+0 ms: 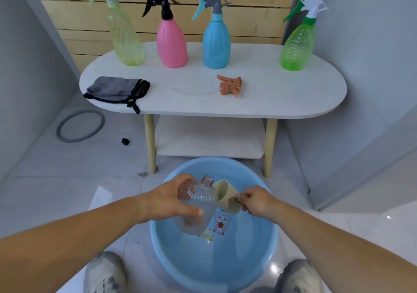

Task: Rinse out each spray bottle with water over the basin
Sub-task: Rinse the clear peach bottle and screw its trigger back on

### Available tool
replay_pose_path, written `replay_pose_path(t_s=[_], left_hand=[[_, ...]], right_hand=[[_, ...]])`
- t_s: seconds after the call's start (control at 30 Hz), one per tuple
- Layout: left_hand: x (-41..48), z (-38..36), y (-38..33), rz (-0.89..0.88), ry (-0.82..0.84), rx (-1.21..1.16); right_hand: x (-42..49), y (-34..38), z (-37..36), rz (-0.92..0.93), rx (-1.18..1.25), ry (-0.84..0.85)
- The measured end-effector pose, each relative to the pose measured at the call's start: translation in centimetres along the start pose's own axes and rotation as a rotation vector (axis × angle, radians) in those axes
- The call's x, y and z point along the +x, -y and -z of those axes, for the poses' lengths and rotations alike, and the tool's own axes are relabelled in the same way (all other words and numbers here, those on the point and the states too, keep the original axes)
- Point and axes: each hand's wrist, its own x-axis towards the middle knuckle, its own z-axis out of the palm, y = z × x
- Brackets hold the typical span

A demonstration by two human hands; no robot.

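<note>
1. Your left hand (178, 199) was wrapped round the body of the clear bottle (196, 209), thumb in front and fingers behind. The bottle was over the blue basin (225, 268), tilted, with its open neck pointing up and away from you.
2. Your right hand (255, 200) held a beige cup (226, 196) by its side, with the fingers curled on it. The cup was tipped with its mouth just beside the bottle neck. I couldn't tell whether any water was running.
3. Handling: the bottle was thin ribbed plastic and looked nearly empty, so it was probably light and easy to dent. It was likely slick once wet. The ribs give some grip, so mid-body was the sensible place to hold it, and firmly rather than hard, since squeezing would probably buckle it.
4. The neck was narrow, so pouring from the cup needed the lip right over the opening. The bottle would get heavier as it filled.
5. The orange spray head (230, 85) lay loose on the counter (282, 98), probably this bottle's own.
6. Four more bottles stood upright at the back of the counter with their heads on: yellow (126, 39), pink (171, 44), blue (216, 44) and green (297, 48). I judged them not yet rinsed.
7. A grey cloth (115, 88) lay on the left of the counter.
</note>
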Motion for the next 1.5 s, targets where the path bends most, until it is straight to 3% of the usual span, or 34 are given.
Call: replay_pose_path(t_s=[0.33,0.67,1.33,1.5], left_hand=[[1.6,-0.9,2.2,0.056,-0.015,0.030],[2.2,-1.0,3.0,0.059,-0.045,-0.014],[2.1,-0.8,2.0,0.027,-0.075,-0.087],[1.7,-0.2,1.5,0.003,-0.089,-0.082]], right_hand=[[2.1,-1.9,-2.1,-0.040,-0.282,0.018],[2.6,-1.7,-2.8,-0.058,-0.360,0.038],[2.7,-1.5,-3.5,-0.097,-0.315,0.050],[2.5,-1.3,-2.8,-0.092,-0.034,0.052]])
